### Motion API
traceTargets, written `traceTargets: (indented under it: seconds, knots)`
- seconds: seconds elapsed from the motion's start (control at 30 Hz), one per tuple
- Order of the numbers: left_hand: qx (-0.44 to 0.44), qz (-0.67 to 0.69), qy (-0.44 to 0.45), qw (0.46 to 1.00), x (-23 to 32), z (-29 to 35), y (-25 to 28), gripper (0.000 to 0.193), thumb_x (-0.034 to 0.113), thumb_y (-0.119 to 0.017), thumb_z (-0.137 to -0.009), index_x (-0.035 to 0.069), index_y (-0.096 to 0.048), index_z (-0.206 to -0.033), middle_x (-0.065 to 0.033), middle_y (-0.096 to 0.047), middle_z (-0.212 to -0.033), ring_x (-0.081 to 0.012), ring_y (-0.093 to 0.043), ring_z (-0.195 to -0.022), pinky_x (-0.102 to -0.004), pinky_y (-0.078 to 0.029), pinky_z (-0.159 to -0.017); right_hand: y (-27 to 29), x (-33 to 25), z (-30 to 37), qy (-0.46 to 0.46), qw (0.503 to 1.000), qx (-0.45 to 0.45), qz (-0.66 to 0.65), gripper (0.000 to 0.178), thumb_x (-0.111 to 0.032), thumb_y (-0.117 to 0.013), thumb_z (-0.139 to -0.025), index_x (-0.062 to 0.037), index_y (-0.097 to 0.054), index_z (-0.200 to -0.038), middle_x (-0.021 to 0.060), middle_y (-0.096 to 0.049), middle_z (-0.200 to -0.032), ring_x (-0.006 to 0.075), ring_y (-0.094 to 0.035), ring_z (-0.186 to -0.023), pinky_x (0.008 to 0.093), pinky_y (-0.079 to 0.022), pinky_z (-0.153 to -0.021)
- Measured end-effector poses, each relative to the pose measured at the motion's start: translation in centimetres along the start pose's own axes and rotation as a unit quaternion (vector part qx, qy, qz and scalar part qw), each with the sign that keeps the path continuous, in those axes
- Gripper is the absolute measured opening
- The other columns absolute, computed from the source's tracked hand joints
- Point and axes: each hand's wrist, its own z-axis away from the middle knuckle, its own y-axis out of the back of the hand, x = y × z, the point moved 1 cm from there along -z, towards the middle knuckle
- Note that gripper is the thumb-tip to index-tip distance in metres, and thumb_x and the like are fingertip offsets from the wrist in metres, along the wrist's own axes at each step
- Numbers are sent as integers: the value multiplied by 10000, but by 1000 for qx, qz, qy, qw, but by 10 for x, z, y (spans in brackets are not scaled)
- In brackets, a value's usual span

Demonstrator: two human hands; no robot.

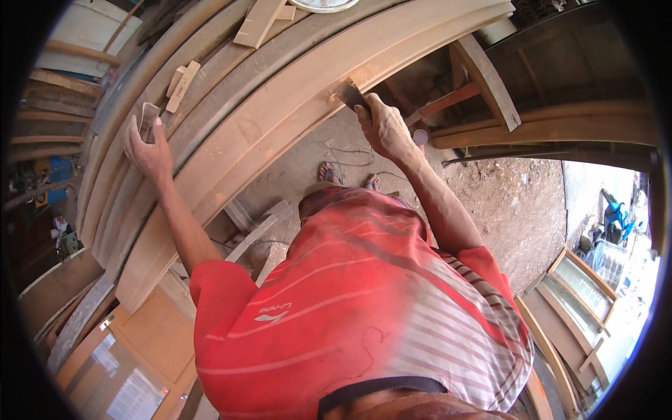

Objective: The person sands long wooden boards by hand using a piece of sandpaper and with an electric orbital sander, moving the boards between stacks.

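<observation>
Red striped shirt fills the lower frame. Right hand, upper centre, is closed round a flat scraper set against the pale plank. Left hand, upper left, pinches folded sandpaper on the plank's edge. Judging by this, scraping goes best low-angled, along the grain. Planks look smooth and dusty; dirt floor rough.

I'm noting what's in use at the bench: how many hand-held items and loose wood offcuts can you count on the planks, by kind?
Scrapers, in the right hand: 1
Folded sandpaper pieces, in the left hand: 1
Small wood offcuts on the planks: 2
Total: 4
</observation>
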Motion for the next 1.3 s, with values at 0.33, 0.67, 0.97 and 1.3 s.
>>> traceTargets:
  seconds: [0.33,0.67,0.97,1.3]
  knots:
    - [34,37,80,995,3,32,37,448,313,-730,-919,10,-658,-1241,-194,-668,-1233,-376,-610,-1169,-473,-474,-1002,-34,-57,41,163,921,-346,-77,179,-191,-627,-985,-23,-639,-1049,208,-675,-857,287,-692,-753,434,-536,-684]
    - [-96,299,256,914,89,170,59,136,117,-649,-984,3,-678,-1054,-105,-705,-994,-180,-664,-901,-315,-539,-780,27,-12,-32,-216,932,42,-289,226,-276,-697,-969,-59,-636,-982,13,-636,-716,66,-550,-557,231,-390,-414]
    - [6,519,646,560,119,217,55,449,362,-592,-1018,13,-508,-1288,-156,-609,-1208,-228,-595,-1108,-365,-487,-989,12,-6,-41,-202,940,150,-232,255,-210,-643,-975,4,-609,-1111,145,-707,-964,188,-635,-667,316,-507,-597]
    - [54,571,657,490,77,232,47,533,404,-610,-1013,30,-472,-1367,-191,-568,-1271,-284,-571,-1199,-394,-497,-1047,-66,-162,-114,333,941,-51,38,351,-150,-639,-971,-120,-630,-1321,176,-638,-1125,364,-652,-971,435,-533,-836]
